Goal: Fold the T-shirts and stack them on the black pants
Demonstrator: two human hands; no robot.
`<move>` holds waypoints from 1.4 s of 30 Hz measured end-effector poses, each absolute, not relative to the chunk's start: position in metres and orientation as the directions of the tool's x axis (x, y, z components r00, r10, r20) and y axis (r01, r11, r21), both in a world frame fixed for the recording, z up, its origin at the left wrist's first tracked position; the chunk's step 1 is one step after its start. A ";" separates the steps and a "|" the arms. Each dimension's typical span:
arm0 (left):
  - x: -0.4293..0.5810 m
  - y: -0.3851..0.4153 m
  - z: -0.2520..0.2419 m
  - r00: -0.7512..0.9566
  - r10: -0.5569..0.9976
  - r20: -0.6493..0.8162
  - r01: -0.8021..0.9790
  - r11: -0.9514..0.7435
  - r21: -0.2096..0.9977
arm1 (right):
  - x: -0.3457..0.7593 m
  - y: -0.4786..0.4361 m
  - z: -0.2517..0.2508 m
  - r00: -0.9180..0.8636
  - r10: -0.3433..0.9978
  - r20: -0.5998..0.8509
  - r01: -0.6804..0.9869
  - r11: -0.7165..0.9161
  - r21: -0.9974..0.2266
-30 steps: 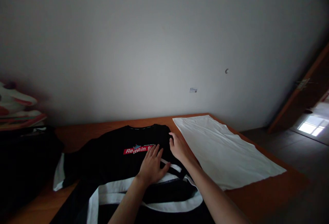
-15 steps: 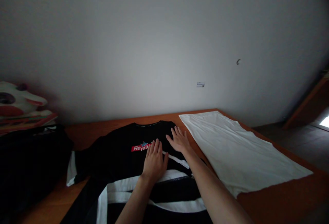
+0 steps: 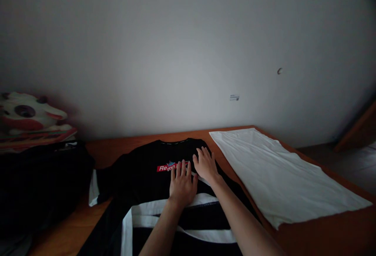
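A black T-shirt (image 3: 141,169) with white trim and a red printed label on its chest lies spread on the wooden surface. My left hand (image 3: 183,183) rests flat on the chest, its spread fingers covering part of the print. Beside it, my right hand (image 3: 205,164) lies on the shirt near the right shoulder, fingers apart. Neither hand grips anything. White bands cross the lower part of the shirt, where the cloth seems layered; my forearms hide some of it.
To the right lies a flat white cloth (image 3: 273,169) on the wooden surface (image 3: 117,143). Dark fabric (image 3: 38,185) is heaped at the left, below a cow-shaped plush or cushion (image 3: 35,115). A pale wall (image 3: 176,52) with a small sticker (image 3: 234,97) rises behind.
The view has shifted slightly left, so everything appears further right. My right hand has moved a little on the shirt, with its fingers more bent; my left hand stays on the print.
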State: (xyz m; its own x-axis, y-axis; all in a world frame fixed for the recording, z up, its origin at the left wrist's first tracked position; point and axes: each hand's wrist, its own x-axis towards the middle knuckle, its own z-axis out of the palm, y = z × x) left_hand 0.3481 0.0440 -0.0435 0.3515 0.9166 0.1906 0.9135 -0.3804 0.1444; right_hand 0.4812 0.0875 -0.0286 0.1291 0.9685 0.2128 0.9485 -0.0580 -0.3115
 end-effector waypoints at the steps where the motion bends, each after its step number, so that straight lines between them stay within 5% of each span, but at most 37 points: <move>1: 0.348 0.044 -0.044 0.354 0.916 0.189 0.912 -0.382 0.146 | 0.478 0.085 -0.030 0.111 0.973 0.201 0.949 -0.043 -0.314; 11: 0.353 0.044 -0.041 0.307 0.932 0.192 0.919 -0.343 0.197 | 0.484 0.088 -0.039 0.071 0.997 0.044 0.958 -0.056 -0.282; 18: 0.349 0.050 -0.037 0.265 0.924 0.276 0.861 -0.355 0.363 | 0.485 0.090 -0.039 0.067 0.997 0.033 0.965 -0.056 -0.258; 28: 0.209 0.031 -0.025 0.404 0.796 0.450 0.794 -0.550 0.260 | 0.484 0.090 -0.041 0.078 0.997 0.028 0.963 -0.068 -0.261; 36: 0.183 0.014 -0.045 0.012 0.911 0.411 0.747 -0.281 0.602 | 0.483 0.091 -0.046 0.072 0.997 0.037 0.972 -0.062 -0.226; 42: 0.186 0.015 -0.032 -0.055 0.894 0.445 0.669 -0.298 0.681 | 0.461 0.076 -0.033 -0.114 0.937 0.330 0.981 0.158 -0.109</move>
State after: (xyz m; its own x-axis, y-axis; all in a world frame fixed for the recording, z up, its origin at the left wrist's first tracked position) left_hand 0.1859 0.0151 -0.0322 -0.0547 0.8940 0.4447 0.6691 -0.2977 0.6809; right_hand 0.4614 0.0761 -0.0328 -0.1141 0.9370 0.3301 0.9814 0.1578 -0.1089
